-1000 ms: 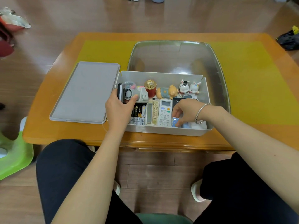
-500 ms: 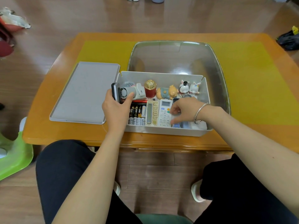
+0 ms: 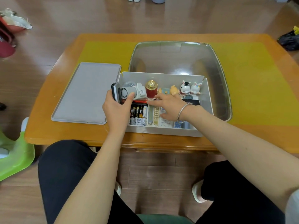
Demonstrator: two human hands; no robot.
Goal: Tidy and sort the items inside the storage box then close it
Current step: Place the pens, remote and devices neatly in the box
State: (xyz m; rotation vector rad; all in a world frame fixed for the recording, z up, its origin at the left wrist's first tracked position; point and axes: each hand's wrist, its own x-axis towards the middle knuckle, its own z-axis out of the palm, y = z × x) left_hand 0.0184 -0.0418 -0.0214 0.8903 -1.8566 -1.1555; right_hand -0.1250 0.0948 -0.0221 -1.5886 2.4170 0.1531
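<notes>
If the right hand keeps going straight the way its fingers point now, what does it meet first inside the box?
The right hand points left and slightly away, low over the box contents. First in line looks like the red pen lying just beyond its fingers, then the left hand. Depth is unclear; the fingers may already touch the pen.

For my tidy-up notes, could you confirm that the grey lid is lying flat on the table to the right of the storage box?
Not quite: the head view shows the grey lid lying flat on the table to the left of the storage box, not the right, beside the left hand.
</notes>
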